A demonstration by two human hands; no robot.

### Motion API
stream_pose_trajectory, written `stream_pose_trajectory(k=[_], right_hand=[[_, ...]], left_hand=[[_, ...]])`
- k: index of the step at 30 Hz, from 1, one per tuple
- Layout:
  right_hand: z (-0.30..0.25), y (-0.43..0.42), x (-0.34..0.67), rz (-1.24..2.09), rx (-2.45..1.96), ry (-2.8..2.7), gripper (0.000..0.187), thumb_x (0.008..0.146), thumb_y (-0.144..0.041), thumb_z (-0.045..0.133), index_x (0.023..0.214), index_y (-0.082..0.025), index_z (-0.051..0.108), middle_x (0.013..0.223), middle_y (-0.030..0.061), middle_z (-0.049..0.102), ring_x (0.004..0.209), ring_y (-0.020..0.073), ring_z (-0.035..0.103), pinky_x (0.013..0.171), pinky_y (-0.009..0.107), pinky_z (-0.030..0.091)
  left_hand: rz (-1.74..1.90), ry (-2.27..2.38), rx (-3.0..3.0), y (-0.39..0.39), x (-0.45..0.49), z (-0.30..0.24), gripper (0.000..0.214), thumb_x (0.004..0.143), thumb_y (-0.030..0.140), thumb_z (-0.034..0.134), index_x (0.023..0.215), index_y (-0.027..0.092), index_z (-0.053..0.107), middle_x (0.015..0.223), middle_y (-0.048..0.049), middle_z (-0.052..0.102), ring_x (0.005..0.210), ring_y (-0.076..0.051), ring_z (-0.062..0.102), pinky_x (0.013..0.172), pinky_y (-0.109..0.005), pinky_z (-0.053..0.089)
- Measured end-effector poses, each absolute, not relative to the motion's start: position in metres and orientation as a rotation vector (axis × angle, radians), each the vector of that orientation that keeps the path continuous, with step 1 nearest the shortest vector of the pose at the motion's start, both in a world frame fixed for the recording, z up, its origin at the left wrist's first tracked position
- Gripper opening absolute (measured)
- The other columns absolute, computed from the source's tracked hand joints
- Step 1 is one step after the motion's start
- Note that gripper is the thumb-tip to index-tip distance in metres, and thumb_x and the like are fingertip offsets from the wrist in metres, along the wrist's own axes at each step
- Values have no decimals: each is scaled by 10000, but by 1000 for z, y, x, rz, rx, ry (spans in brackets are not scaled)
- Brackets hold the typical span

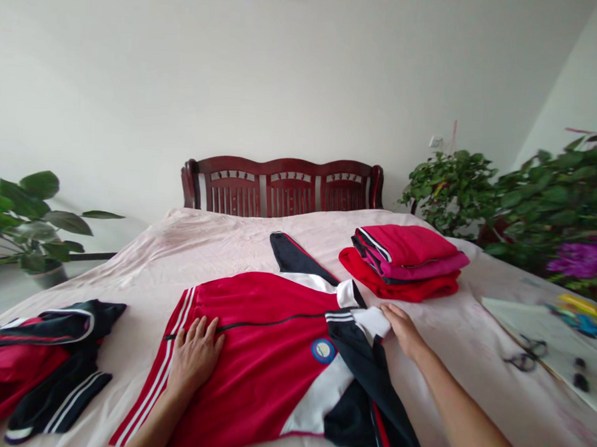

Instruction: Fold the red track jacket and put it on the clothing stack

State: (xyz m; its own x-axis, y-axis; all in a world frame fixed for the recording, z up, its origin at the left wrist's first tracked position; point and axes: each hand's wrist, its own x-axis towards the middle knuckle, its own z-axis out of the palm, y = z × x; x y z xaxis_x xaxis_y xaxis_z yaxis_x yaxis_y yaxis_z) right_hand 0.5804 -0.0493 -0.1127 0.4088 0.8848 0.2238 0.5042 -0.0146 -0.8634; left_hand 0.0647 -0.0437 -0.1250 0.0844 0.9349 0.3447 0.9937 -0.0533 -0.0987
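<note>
A red zip-up track jacket (256,355) with white and black panels and a round blue badge lies spread on the bed, its collar toward the right. My left hand (199,352) rests flat on the jacket near its striped hem, fingers spread. At the collar end, my right hand (400,325) pinches the white fabric by the neck. The near dark sleeve (385,381) is folded across, its striped cuff lying over the chest by the zip. The far dark sleeve (297,253) stretches away toward the headboard.
A stack of folded red and magenta clothes (401,255) sits at the back right. Another red and black garment (45,364) lies crumpled at left. Glasses (526,355) and small items rest on a pale board (514,315) at right. Potted plants (450,191) flank the bed (217,239).
</note>
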Motion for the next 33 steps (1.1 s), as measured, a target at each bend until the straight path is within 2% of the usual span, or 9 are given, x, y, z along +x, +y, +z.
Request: stream_pose_trajectory(k=[3,6,10,14,17,20,26,29,33], right_hand=[[-106,-47,594,406,-1816,-1311,248,745,-436,506,681,-229,626,742,51,707,793,247,656,768,359,493],[-99,-47,599,271,-1999,-1288,175,759,-325,521,698,-227,652,770,102,711,833,298,656,835,448,458],[-93,-51,575,33,-2007,-1425,319,856,-290,454,1034,-210,706,1094,162,716,1075,327,624,965,475,417],[-114,-62,540,-238,-1806,-1900,446,923,-350,414,1304,-224,609,1305,107,654,1229,283,564,1069,440,392],[-141,-72,536,-314,-1858,-1976,468,918,-377,424,1333,-243,596,1385,86,605,1305,299,510,1096,467,382],[-157,-76,544,-357,-1914,-1939,488,928,-399,403,1350,-238,587,1418,103,572,1276,303,538,1073,468,412],[-151,-73,545,-317,-1887,-1931,487,930,-408,393,1339,-233,590,1362,99,610,1247,288,559,1056,461,433],[-146,-73,543,-294,-1880,-1927,474,922,-406,403,1317,-242,606,1339,89,626,1231,274,572,1057,442,437],[-146,-73,543,-294,-1883,-1927,480,918,-410,395,1306,-234,615,1330,93,631,1232,275,575,1048,439,446]], left_hand=[[-262,-1925,-2054,-44,65,-125,546,974,449,384,1441,195,512,1494,-142,513,1411,-296,416,1159,-498,262],[-268,-1917,-2063,-42,64,-128,542,981,436,368,1447,195,504,1503,-143,504,1414,-290,415,1160,-509,258],[-309,-1903,-2090,-40,63,-131,531,979,420,377,1441,193,508,1501,-151,502,1408,-290,426,1160,-527,253],[-326,-1918,-2101,-40,63,-130,526,979,426,382,1439,201,506,1502,-142,504,1413,-279,420,1170,-514,247],[-339,-1916,-2120,-41,63,-128,520,982,417,379,1436,199,507,1502,-142,503,1409,-282,424,1174,-513,244],[-323,-1905,-2182,-45,63,-124,514,983,403,387,1444,203,500,1514,-140,489,1412,-280,423,1182,-505,239],[-277,-1921,-2400,-76,55,-118,529,1000,401,363,1503,247,418,1556,-101,443,1455,-267,364,1167,-470,290],[-233,-1870,-2458,-94,48,-119,513,988,416,407,1486,298,446,1563,-70,432,1465,-277,345,1187,-515,237],[-218,-1850,-2454,-102,40,-122,556,962,458,466,1487,273,450,1580,-77,395,1471,-279,332,1197,-505,218]])
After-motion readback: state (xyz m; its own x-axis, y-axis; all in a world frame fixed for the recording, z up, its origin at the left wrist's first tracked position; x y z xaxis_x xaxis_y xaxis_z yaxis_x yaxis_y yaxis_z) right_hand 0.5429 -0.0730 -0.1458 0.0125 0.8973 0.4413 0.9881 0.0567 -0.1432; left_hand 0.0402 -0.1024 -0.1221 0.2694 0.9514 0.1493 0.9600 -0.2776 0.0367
